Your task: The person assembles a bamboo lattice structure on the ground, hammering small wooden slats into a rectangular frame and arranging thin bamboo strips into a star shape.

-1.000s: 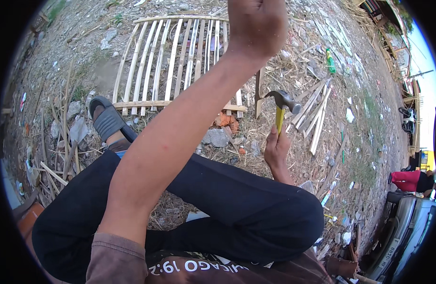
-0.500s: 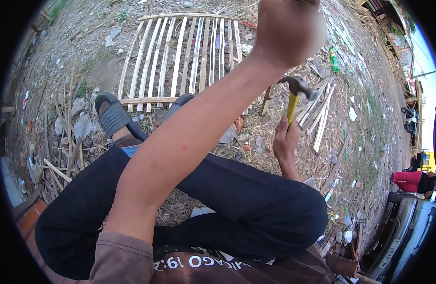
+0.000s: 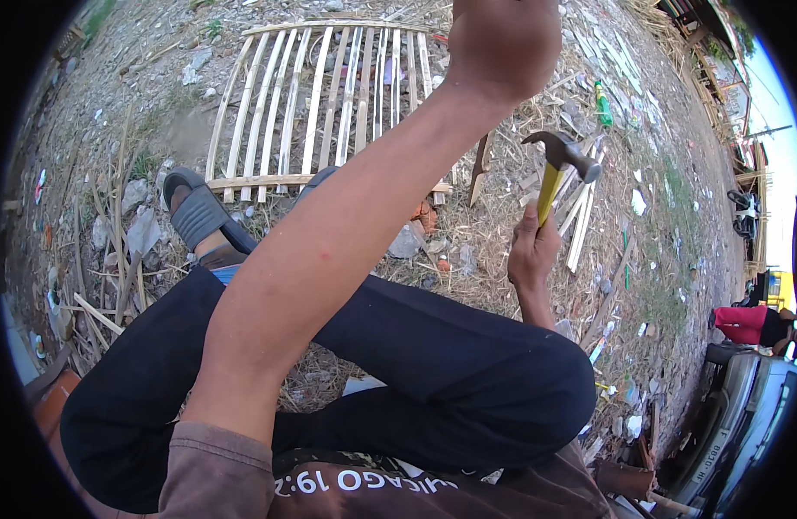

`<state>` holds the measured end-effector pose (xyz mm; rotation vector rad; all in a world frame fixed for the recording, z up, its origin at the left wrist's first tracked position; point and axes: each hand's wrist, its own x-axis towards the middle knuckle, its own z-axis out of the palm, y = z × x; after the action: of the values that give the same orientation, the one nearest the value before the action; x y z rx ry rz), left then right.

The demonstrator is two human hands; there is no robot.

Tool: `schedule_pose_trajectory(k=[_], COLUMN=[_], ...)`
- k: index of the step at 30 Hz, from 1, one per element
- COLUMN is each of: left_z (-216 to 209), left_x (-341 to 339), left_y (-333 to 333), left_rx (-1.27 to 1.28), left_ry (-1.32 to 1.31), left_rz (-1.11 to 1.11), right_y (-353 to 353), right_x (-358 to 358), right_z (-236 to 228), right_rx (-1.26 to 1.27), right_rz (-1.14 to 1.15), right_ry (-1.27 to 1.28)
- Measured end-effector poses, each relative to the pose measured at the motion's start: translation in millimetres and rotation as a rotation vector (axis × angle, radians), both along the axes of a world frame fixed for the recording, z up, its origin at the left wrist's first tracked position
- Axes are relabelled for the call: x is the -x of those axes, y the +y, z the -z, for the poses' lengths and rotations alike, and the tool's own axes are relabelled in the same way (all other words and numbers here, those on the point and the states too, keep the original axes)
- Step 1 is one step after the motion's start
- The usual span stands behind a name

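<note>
My left forearm crosses the view, and my left hand [image 3: 506, 43] is raised close at the top; its fingers are blurred and partly cut off by the edge. My right hand [image 3: 534, 251] is closed around the yellow handle of a claw hammer [image 3: 551, 177]. The hammer head points up, clear of the ground. Beyond my feet lies a flat panel of bamboo slats [image 3: 317, 104] set side by side across end strips. My left forearm hides part of its near right corner.
Loose slats [image 3: 578, 227] and a green bottle [image 3: 603, 105] lie right of the hammer. A narrow brown blade-like piece [image 3: 479, 173] rests beside the panel. Stones and litter cover the ground. At far right are a parked vehicle [image 3: 718, 432] and a person in red [image 3: 737, 325].
My left hand has shifted slightly left. My right hand has moved a little to the right with the hammer, which is tilted more to the right. The view has shifted slightly.
</note>
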<state>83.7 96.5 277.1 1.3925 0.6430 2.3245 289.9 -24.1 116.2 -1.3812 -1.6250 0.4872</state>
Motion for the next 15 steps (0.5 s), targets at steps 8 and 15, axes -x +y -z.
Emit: schedule_pose_trajectory(k=[8,15], left_z=[4.4,10.6], left_x=[6.5,23.0], left_y=[-3.8,-21.7], left_rx=[0.027,0.080], left_ry=[-0.102,-0.124], left_rz=[0.144,0.270], right_y=[-3.4,-12.1], right_x=[-4.3,33.3], right_z=[34.6,57.8], right_rx=[0.004,0.239], right_rz=[-0.103,0.056], right_ry=[-0.112,-0.094])
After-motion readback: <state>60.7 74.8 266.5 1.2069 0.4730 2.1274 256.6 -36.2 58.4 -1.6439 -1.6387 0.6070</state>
